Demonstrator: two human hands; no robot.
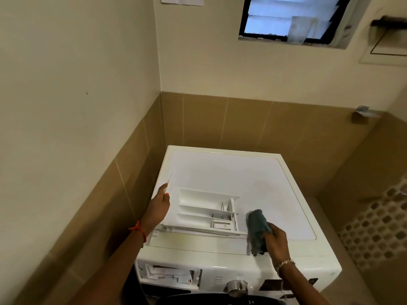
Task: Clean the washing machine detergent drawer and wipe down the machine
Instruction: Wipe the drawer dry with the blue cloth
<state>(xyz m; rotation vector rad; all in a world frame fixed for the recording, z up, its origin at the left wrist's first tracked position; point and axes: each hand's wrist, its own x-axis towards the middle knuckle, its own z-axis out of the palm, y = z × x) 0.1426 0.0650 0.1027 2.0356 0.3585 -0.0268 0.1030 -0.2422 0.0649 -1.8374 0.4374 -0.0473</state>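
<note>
Grip, left hand (159, 205): the front panel of the drawer (204, 213) is pinched between thumb and fingers at the drawer's left end. Grip, right hand (276, 241): fingers are curled round a bunched teal cloth (256, 230), held just beside the drawer's right end; contact between cloth and drawer cannot be confirmed.

Location: the drawer is out of the machine and lies compartments-up on top of the washing machine (231, 170), toward the front-left corner. Its empty slot (169, 277) is seen on the front face, left of the dial (236, 287).

Handling (judged): light, stiff moulded plastic with thin partitions. Small inserts in the right-hand compartments may be loose. Residue or damp could make it slippery. Hold is best taken at the front panel or the long side walls, not at the partitions. The cloth is soft and can be pushed into corners.

Edges and room: the drawer's near side lies close to the top's front edge, so a hard wipe toward the person could push it off. A plain wall (77, 106) stands close on the left and a tiled wall (242, 122) behind. Bare top is available to the right and rear.
</note>
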